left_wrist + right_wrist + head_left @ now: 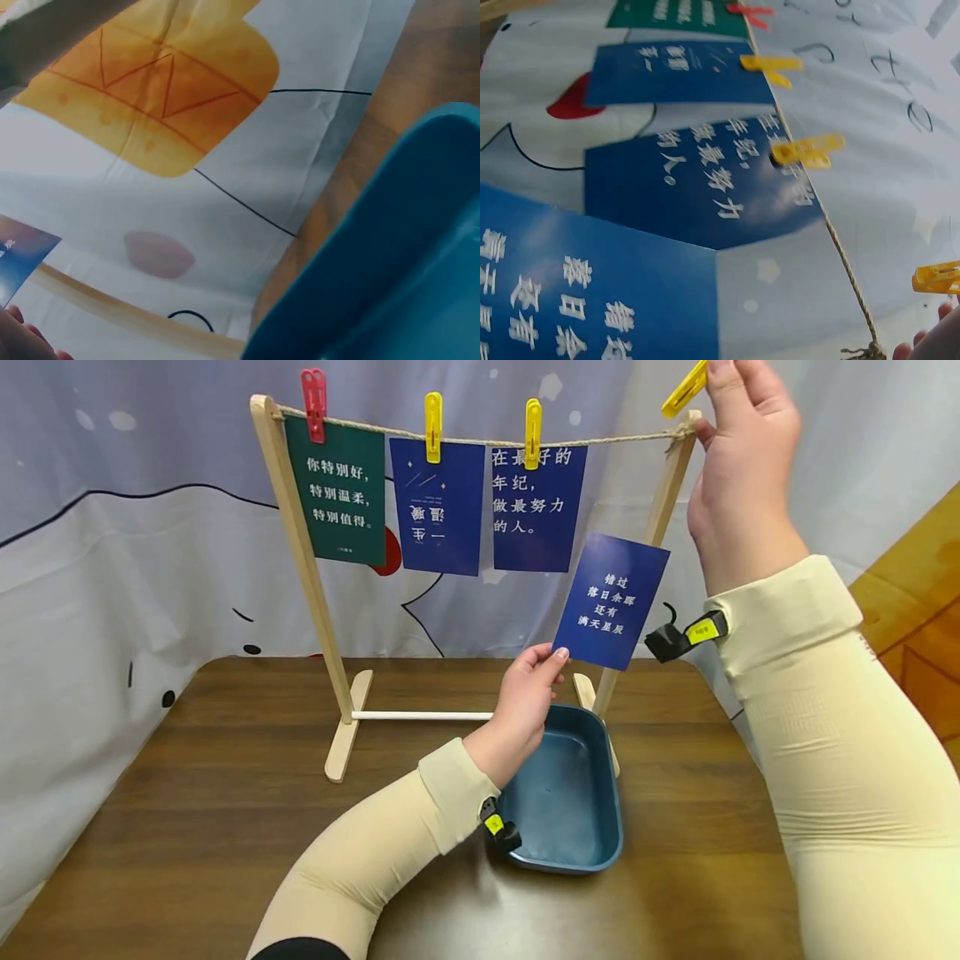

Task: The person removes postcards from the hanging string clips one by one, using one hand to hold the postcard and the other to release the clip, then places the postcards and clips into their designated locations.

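My left hand pinches the lower left corner of a blue card with white writing, held tilted below the rope's right end. Up at the right post, my right hand pinches a yellow clothespin between thumb and finger; the right wrist view shows that clothespin off the rope. Along the twine rope hang a green card under a red clothespin, and two blue cards, a left one and a right one, each under a yellow clothespin.
The wooden frame stands on a brown table, with a white bar low between its feet. A dark teal bin sits under my left forearm, by the right foot. Behind hangs a printed curtain.
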`<state>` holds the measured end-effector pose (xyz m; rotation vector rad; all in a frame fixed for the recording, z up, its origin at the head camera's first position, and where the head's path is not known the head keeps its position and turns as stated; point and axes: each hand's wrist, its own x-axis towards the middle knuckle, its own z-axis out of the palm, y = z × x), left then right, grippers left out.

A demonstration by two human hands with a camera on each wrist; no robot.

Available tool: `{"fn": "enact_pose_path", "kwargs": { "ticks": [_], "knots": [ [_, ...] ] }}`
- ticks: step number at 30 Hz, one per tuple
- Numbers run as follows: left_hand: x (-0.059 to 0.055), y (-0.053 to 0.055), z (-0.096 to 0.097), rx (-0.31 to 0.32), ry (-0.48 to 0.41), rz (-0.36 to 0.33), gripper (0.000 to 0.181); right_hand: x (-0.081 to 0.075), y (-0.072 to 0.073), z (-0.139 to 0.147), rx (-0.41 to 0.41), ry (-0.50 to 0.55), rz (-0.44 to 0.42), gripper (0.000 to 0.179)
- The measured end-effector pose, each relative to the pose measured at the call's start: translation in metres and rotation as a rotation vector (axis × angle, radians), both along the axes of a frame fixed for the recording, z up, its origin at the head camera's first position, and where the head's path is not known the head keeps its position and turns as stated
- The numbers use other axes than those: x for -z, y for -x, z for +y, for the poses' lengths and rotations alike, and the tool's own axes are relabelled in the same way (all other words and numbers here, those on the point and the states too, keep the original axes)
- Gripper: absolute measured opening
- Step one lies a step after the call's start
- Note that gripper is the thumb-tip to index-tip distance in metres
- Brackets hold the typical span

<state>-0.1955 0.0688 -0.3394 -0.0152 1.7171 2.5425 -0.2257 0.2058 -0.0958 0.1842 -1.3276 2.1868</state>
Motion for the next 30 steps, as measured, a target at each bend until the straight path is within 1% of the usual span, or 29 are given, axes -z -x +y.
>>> {"fn": "enact_pose_path", "kwargs": {
  "ticks": [4, 7, 8, 13, 15, 19, 22, 26, 30],
  "knots": [
    [0.008, -0.010, -0.018, -0.013, 0.025, -0.022, 0.018, 0.016, -0.012, -0.004, -0.030, 0.038, 0.027, 0.016],
    [0.013, -0.017, -0.032, -0.015, 0.035, -0.035, 0.018, 0.033, -0.022, -0.007, -0.041, 0.036, 0.038, 0.018],
    [0.015, -0.018, -0.036, -0.017, 0.043, -0.040, 0.018, 0.040, -0.025, -0.008, -0.039, 0.009, 0.046, 0.019],
    [0.023, -0.025, -0.056, -0.041, 0.058, -0.062, 0.017, 0.081, -0.043, -0.008, -0.016, -0.199, 0.083, 0.024],
    [0.026, -0.028, -0.063, -0.036, 0.053, -0.087, 0.016, 0.097, -0.050, -0.005, -0.005, -0.274, 0.080, 0.024],
    [0.037, -0.034, -0.075, -0.024, 0.059, -0.131, 0.015, 0.126, -0.058, 0.003, 0.009, -0.404, 0.024, 0.026],
    [0.045, -0.039, -0.085, -0.025, 0.073, -0.151, 0.015, 0.148, -0.061, 0.008, 0.020, -0.543, -0.054, 0.029],
    [0.054, -0.047, -0.098, -0.011, 0.091, -0.187, 0.013, 0.176, -0.064, 0.013, 0.043, -0.740, -0.155, 0.033],
    [0.065, -0.056, -0.110, 0.009, 0.110, -0.210, 0.011, 0.203, -0.065, 0.017, 0.056, -0.887, -0.199, 0.034]
  ]
}}
